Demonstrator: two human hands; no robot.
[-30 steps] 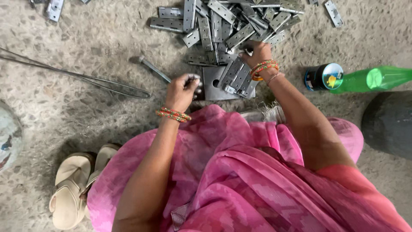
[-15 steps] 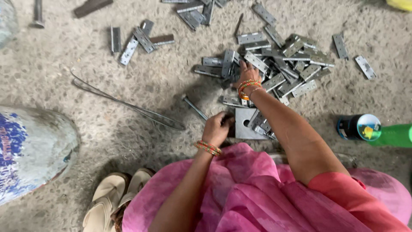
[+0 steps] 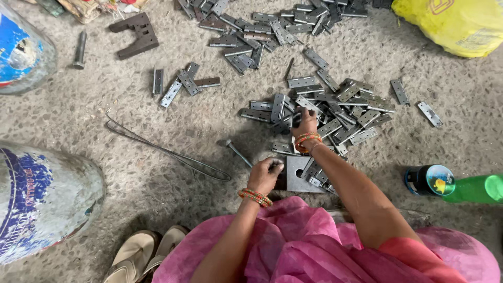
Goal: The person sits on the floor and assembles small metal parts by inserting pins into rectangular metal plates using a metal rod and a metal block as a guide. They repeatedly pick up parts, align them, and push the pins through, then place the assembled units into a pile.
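On speckled floor, right hand reaches into hinge-plate pile, fingers closing on one plate, while left hand curls shut, steadying something small beside square block.

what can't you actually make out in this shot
Head view only:
- Left hand: its closed fingers hide whatever it grips.
- Right hand: its fingertips are buried in the pile of grey metal hinge plates.
- Square grey metal block: partly covered by hinge plates and the right forearm.
- Yellow sack: cut off by the top and right edges.
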